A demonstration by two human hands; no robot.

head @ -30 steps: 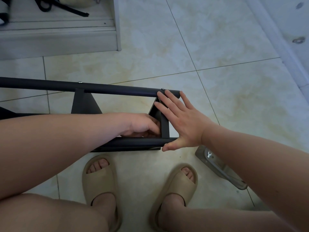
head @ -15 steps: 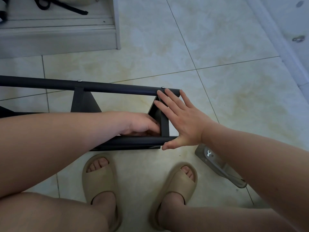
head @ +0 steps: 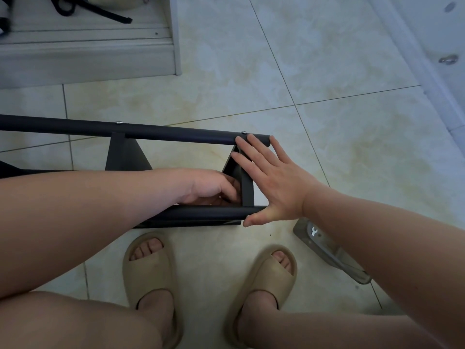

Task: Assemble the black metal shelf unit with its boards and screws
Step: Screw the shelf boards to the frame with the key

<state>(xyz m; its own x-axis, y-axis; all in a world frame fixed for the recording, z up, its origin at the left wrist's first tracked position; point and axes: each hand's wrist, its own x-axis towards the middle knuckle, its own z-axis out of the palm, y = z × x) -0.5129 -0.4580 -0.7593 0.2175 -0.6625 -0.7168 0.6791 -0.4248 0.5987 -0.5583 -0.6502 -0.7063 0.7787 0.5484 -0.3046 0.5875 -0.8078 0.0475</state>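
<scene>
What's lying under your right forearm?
A clear bag on the floor, with a small wrench inside. The forearm covers part of it, so other contents are hidden.

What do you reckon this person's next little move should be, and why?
Probably a small twist by the left hand at the joint, since its fingers curl inside the black frame beside the short crosspiece, while the right hand presses flat against the frame's end, steadying it. What the fingers hold is hidden.
</scene>
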